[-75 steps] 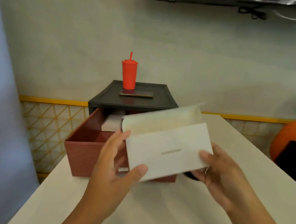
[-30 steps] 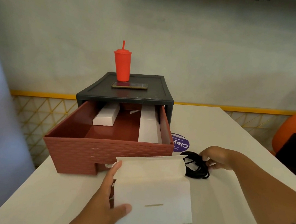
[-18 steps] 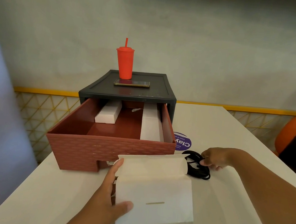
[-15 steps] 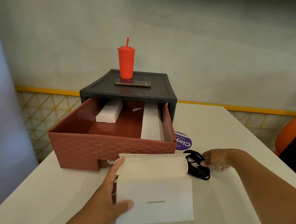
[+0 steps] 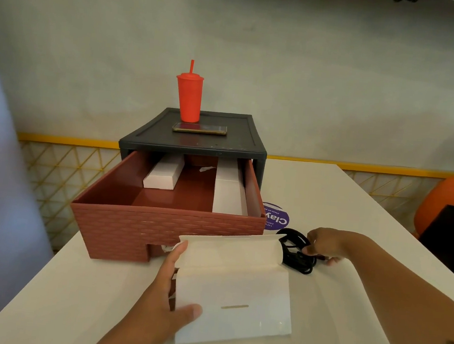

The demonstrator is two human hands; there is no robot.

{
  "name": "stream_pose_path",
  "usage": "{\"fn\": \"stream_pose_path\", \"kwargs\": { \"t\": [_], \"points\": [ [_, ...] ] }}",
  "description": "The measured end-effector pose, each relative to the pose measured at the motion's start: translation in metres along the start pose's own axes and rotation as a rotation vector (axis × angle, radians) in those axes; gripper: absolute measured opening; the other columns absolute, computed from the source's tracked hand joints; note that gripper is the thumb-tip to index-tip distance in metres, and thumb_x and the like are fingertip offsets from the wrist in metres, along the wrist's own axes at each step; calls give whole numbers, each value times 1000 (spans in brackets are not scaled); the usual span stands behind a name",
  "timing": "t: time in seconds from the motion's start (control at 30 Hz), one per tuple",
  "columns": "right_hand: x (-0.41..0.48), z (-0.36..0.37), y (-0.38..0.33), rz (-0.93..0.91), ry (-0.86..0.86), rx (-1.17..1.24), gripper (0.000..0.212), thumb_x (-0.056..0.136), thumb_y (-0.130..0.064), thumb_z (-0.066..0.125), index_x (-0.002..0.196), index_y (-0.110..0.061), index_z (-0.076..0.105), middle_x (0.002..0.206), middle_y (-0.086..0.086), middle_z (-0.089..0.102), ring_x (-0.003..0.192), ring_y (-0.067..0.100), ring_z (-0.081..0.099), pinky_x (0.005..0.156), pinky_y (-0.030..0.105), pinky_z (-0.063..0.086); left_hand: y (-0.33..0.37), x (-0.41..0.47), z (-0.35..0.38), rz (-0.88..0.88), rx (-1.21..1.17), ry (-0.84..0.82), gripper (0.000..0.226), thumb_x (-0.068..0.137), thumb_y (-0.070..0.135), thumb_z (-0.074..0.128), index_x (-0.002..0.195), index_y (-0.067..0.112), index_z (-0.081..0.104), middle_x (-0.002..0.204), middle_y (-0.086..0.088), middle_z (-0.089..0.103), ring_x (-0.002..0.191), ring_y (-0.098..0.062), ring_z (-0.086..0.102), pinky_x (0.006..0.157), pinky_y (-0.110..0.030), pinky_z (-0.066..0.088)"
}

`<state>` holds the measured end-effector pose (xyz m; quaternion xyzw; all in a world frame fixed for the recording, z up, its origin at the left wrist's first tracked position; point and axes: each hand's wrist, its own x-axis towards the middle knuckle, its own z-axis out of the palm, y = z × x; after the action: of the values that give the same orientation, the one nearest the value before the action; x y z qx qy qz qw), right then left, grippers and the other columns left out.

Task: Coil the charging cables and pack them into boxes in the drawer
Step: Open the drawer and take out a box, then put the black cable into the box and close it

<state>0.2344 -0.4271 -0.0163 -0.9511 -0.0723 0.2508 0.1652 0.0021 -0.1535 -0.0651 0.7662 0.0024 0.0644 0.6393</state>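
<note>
On the white desk (image 5: 350,317), just in front of the pulled-out drawer (image 5: 159,229), stands an open white box (image 5: 235,303), its lid flap (image 5: 229,251) folded up and back toward the drawer front. The left hand (image 5: 157,304) holds this box at its left end: the thumb (image 5: 193,311) lies across the front face, the forefinger (image 5: 177,253) runs up along the left edge of the flap, and the other fingers are hidden behind the box.

The black charging cable (image 5: 297,255) lies in a loose coil on the desk, just beside the right end of the flap and partly hidden by it. The right hand (image 5: 324,245) rests on the coil's far side with its fingers (image 5: 311,250) curled and pinching the strands (how many loops they take in cannot be told).

The red-brown drawer juts from a dark grey cabinet (image 5: 195,144). Inside lie two closed white boxes: a shorter box (image 5: 163,175) toward the back left, set at a slight angle, and a longer box (image 5: 229,194) along the right wall. On the cabinet top a red tumbler (image 5: 188,98) with a straw stands upright, a phone (image 5: 199,128) lying flat just in front of it. A round purple sticker (image 5: 278,218) shows on the desk between the drawer's right corner and the cable. An orange chair (image 5: 445,201) sits at the right edge.
</note>
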Motion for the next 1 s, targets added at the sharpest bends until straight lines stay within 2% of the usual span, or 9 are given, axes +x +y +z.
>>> {"fn": "stream_pose_path", "kwargs": {
  "t": [0.07,0.23,0.4,0.47,0.53,0.63,0.77,0.87,1.0],
  "points": [
    [1,-1,-1,22,-9,3,24,90,-30,56,101,-9,54,87,4,48,78,20,51,70,24,52,0,-1,0,-5,-3,3,96,52,27,78,123,62,24,118,13,61,109,-8,61,86,-25,50],
    [-1,-4,-3,45,-17,-9,26,88,-29,59,99,-5,59,82,5,56,73,16,54,60,19,48,1,-1,0,-19,11,6,94,61,14,74,127,59,23,117,12,62,107,-8,62,82,-22,51],
    [-3,2,-3,-4,-17,51,25,92,-24,53,113,-11,58,93,6,53,77,19,50,64,22,45,3,-2,1,-26,26,17,93,63,9,74,125,57,23,119,10,59,105,-5,62,78,-17,50],
    [-4,6,-1,-50,4,56,22,93,-21,51,111,-11,58,92,8,57,75,20,53,65,24,44,4,-1,1,-34,36,13,95,71,-1,75,125,56,22,118,12,59,103,-3,62,78,-17,50],
    [-6,10,3,-95,39,62,17,93,-17,51,104,-8,60,82,7,59,69,18,54,62,22,42,4,-1,0,-55,52,7,95,75,-6,71,124,57,20,115,14,60,100,0,63,76,-15,50],
    [-13,12,13,-146,139,136,8,90,-12,54,89,-9,62,76,6,60,67,16,54,61,22,41,5,1,-2,-77,73,-5,96,76,-3,71,123,61,17,117,16,58,102,-5,62,78,-14,49],
    [-38,3,24,-229,344,188,19,88,-11,58,70,-17,58,69,5,60,66,19,56,58,24,40,11,3,-2,-109,94,-45,97,78,5,71,125,61,7,120,30,44,108,2,53,78,-8,46],
    [-71,-12,18,-332,550,317,21,88,-9,58,71,-20,58,67,4,61,66,20,57,59,26,39,13,4,-4,-125,112,-69,101,78,5,72,127,60,4,122,33,42,112,-2,53,86,-14,47],
    [-126,-23,-11,-568,687,514,21,87,-6,59,80,-24,61,76,2,65,66,12,59,69,28,46,16,4,-4,-144,130,-98,102,78,6,72,129,59,2,125,32,41,114,-3,52,91,-17,47]
  ]
}}
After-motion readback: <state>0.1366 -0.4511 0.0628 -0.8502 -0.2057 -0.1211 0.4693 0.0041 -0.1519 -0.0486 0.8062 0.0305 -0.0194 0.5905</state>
